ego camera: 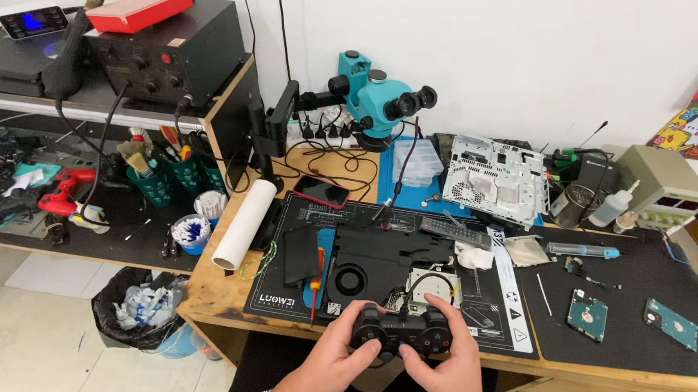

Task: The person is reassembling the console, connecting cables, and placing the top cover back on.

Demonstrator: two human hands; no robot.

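We hold the black game controller point(402, 331) at the workbench's point(211, 293) front edge, left hand point(336, 360) and right hand point(445, 371) both wrapped around its grips, thumbs on top. Beyond it, the opened black console point(377, 263) remains disassembled on the mat point(277, 285).

The room is bright, with soft, even light. The white wall point(538, 62) far back looks very light, almost glowing. Shadows are small and faint, mostly under the wooden desk point(219, 293) and the shelf point(85, 108) on the left. The picture is sharp in the middle. Straight lines bend near the left and right edges.
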